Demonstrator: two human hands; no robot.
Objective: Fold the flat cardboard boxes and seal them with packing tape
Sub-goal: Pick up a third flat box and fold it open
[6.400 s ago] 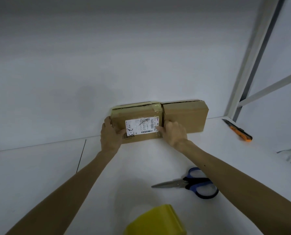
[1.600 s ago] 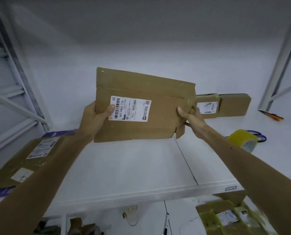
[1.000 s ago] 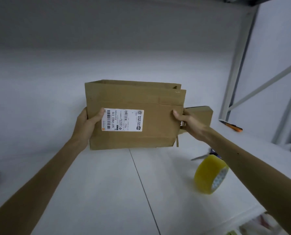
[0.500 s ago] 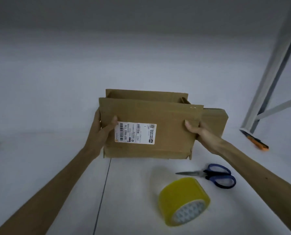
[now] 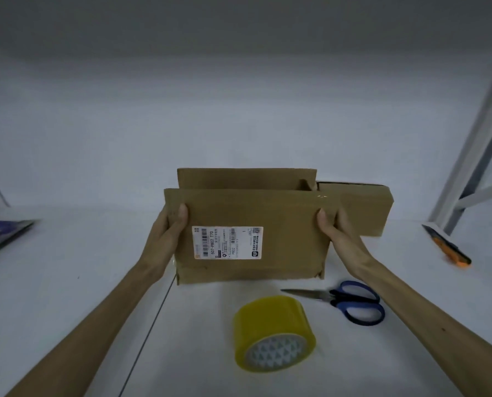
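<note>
A white shipping label point(image 5: 227, 242) is stuck to the near face of the cardboard box point(image 5: 282, 224), turned sideways. On it the code "507-P802 T70" can be read, printed large beside a barcode, and "P802" is repeated in smaller print near the middle. Further barcodes, a small square code and lines of fine print are seen, but these cannot be read.

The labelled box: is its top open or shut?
Open. The box shows a gap between its front and back walls, flaps upright, no tape.
</note>
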